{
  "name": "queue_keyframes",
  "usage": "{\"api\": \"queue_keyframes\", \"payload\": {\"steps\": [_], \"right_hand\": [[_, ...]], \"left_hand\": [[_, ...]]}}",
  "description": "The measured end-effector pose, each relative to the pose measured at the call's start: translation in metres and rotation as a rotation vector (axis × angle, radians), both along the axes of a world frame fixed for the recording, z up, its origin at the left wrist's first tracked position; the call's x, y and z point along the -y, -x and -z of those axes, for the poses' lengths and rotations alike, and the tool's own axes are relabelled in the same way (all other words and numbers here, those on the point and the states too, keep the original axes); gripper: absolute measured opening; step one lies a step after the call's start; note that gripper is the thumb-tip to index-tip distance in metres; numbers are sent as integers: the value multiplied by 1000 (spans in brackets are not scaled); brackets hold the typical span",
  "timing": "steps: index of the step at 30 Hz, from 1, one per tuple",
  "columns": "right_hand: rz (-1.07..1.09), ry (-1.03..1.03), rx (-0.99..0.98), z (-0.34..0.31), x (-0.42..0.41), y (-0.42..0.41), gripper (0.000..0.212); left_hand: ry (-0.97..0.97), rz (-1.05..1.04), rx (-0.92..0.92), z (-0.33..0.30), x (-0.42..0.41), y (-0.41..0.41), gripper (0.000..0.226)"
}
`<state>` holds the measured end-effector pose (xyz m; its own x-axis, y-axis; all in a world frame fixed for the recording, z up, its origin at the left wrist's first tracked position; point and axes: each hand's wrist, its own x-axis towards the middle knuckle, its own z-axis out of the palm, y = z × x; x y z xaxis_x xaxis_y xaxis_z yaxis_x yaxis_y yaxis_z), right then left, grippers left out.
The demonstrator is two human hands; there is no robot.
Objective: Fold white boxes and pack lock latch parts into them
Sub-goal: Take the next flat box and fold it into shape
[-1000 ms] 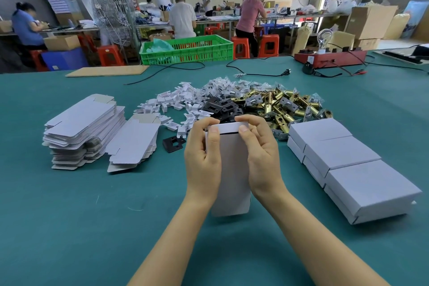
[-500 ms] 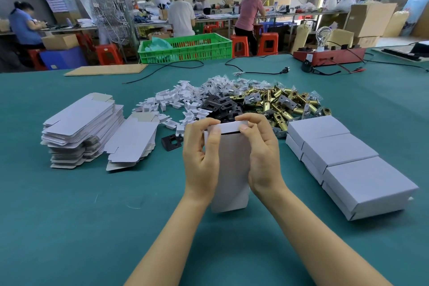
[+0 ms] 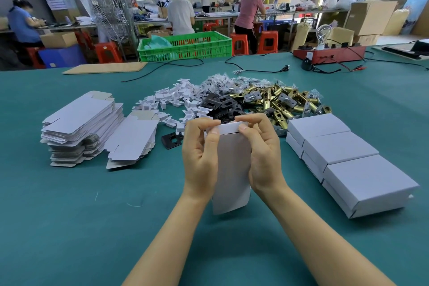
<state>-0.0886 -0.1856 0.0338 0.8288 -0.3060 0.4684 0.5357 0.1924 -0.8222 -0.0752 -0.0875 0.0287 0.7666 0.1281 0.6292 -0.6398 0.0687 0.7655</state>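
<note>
The left hand point(image 3: 201, 155) and right hand point(image 3: 262, 153) pinch the white box point(image 3: 232, 169) upright, likely to tuck its top flap point(image 3: 228, 128) shut.

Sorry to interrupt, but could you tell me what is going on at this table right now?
A person is folding a white box, held upright above the green table in both hands. The left hand and right hand grip its sides while the thumbs and fingertips work on the top flap. Flat box blanks are stacked to the left, closed boxes are stacked to the right, and a pile of brass latches, black plates and white pieces lies behind.
</note>
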Motion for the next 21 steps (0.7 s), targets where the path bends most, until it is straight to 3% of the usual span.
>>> {"api": "queue_keyframes", "payload": {"steps": [9,21], "right_hand": [[50,-28,-54,2,2,-2,12],[79,47,-8,2,-2,1,11]], "left_hand": [[-28,79,-15,3,0,-3,10],[-3,-8,-3,7,2,-4,14]]}}
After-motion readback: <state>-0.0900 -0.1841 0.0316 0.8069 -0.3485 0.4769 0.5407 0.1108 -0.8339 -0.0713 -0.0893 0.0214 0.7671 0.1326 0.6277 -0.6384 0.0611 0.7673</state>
